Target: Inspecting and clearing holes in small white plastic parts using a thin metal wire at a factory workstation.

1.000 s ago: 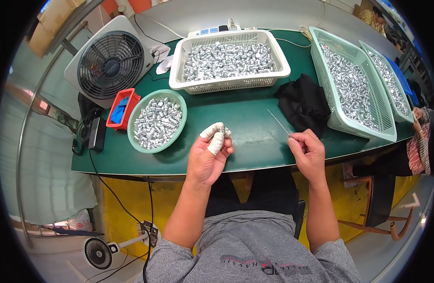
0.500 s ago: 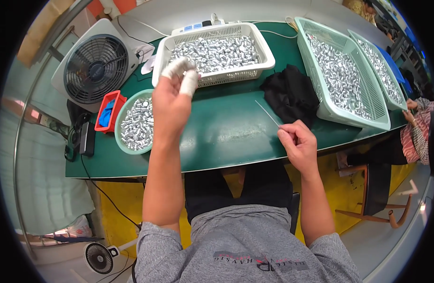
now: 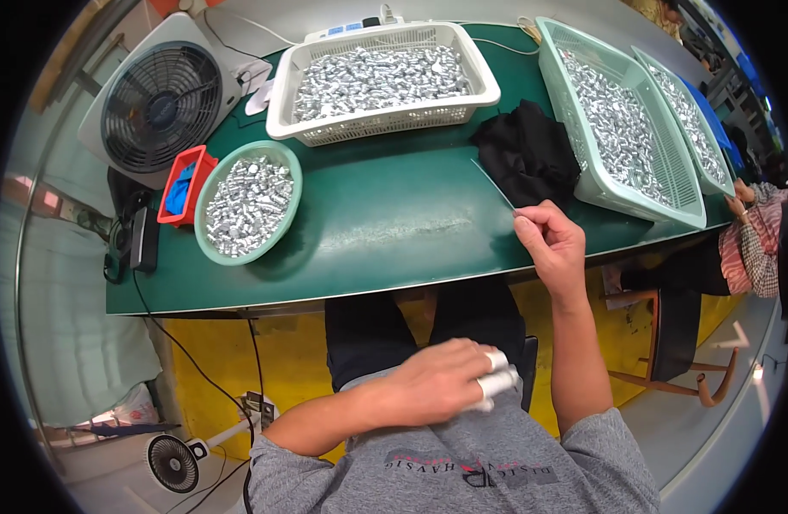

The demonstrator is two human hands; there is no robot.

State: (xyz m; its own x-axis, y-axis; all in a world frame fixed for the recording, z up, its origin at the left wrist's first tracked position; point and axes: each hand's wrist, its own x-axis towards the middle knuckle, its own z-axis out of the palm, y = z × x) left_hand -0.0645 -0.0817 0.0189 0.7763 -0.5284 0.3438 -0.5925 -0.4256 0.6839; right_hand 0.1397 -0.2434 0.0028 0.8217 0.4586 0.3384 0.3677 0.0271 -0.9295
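My right hand (image 3: 558,248) is closed in a pinch on one end of a thin metal rod (image 3: 495,185). The rod slants up and left above the table's front half, its far end near a bundle of black cloth (image 3: 531,154). Below the table edge, my left hand (image 3: 445,381) is in front of the grey shirt, back of the hand up. White coverings (image 3: 495,385) wrap several of its fingers, which point right. They are slightly blurred, and their undersides are hidden, so any grip there does not show.
Small silvery metal parts fill a green bowl (image 3: 203,214), a white basket (image 3: 488,94) and two pale green baskets (image 3: 595,184) on the green table (image 3: 385,248). A red bin (image 3: 167,212) with something blue and a box fan (image 3: 218,90) stand left. Another person (image 3: 758,231) sits right.
My left hand has come down from near the white basket to the front of my shirt. My right hand keeps the rod, nearly still. The view has shifted slightly.
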